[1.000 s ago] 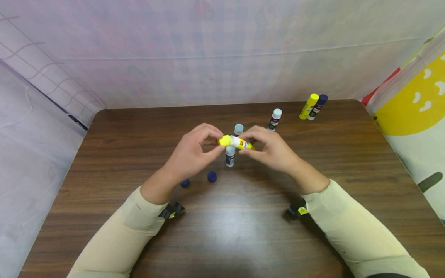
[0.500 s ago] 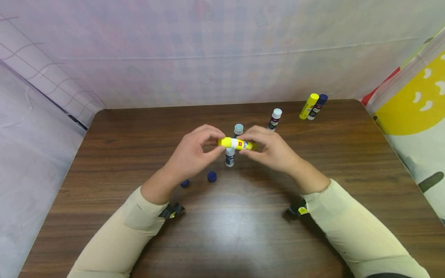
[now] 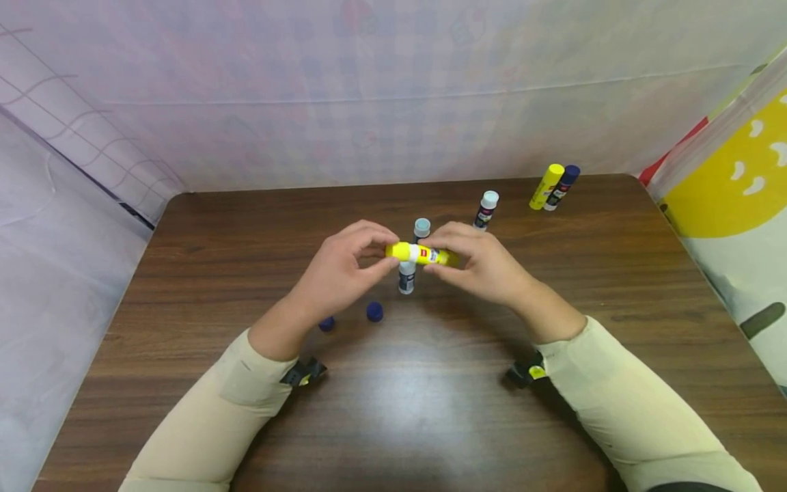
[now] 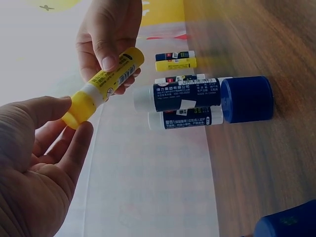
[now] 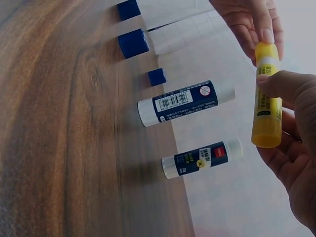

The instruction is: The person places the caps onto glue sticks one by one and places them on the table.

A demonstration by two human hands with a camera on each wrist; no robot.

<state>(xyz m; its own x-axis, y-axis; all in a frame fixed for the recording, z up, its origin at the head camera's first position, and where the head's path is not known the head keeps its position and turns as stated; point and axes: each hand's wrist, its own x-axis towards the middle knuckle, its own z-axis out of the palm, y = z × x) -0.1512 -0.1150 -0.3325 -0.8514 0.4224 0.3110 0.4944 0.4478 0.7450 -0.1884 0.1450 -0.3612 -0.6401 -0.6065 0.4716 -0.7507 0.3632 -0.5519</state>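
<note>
The left hand pinches the yellow cap of a glue stick, thumb opposite fingers; the right hand, fingers curled, grips its barrel, crosswise above the tabletop.

Brown wood-grain table with upright glue sticks and blue caps.

A person wears pale khaki sleeves, the left sleeve and right sleeve lightly creased and reaching the wrists. A small black left wrist camera and black right wrist camera each bear a yellow mark. Left hand and right hand are bare.
</note>
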